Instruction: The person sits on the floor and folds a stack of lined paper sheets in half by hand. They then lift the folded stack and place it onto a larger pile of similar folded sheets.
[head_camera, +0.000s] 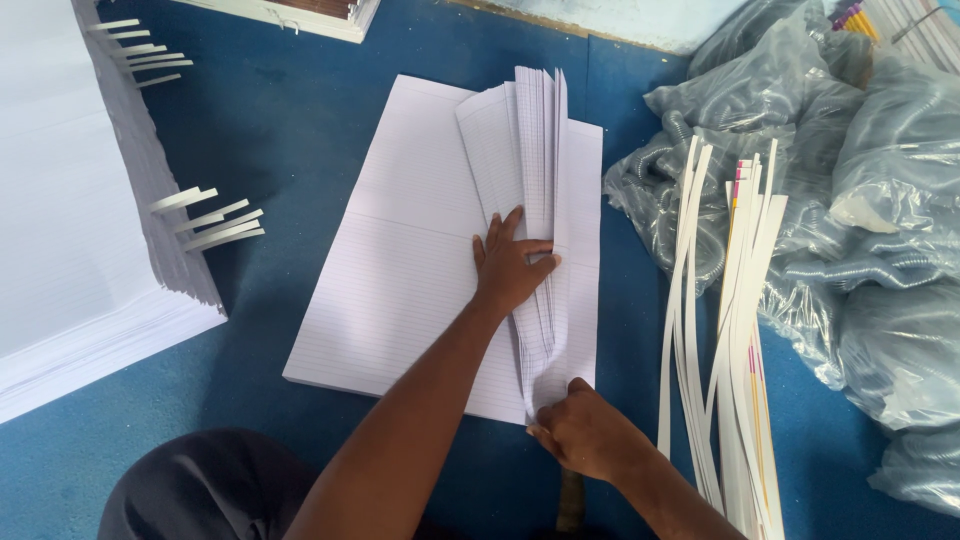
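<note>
Stack of ruled paper (400, 270) flat on the blue floor (290, 140), centre of view. Bundle of sheets (535, 150) lifted from the stack's right part and stood on edge, fanned at the far end so single leaves separate. Left hand (510, 268) spread flat against the bundle's left face, fingers extended, bracing it upright; no closed grip. Right hand (590, 432) at the near edge, grip narrow, pinching the bundle's lower corner so the leaves stay gathered.

Second, larger paper pile (70, 220) at left, paper tabs (205, 215) sticking out of its side, evidently marking counted lots. Loose white strips (735, 330) just right of the stack, within reach. Plastic bags (860, 200) of coiled material beyond.

Right fingertips hidden beneath the paper. Left pile cut off by the frame. Bag contents unclear through the film. Dark object below the right wrist not identifiable.
</note>
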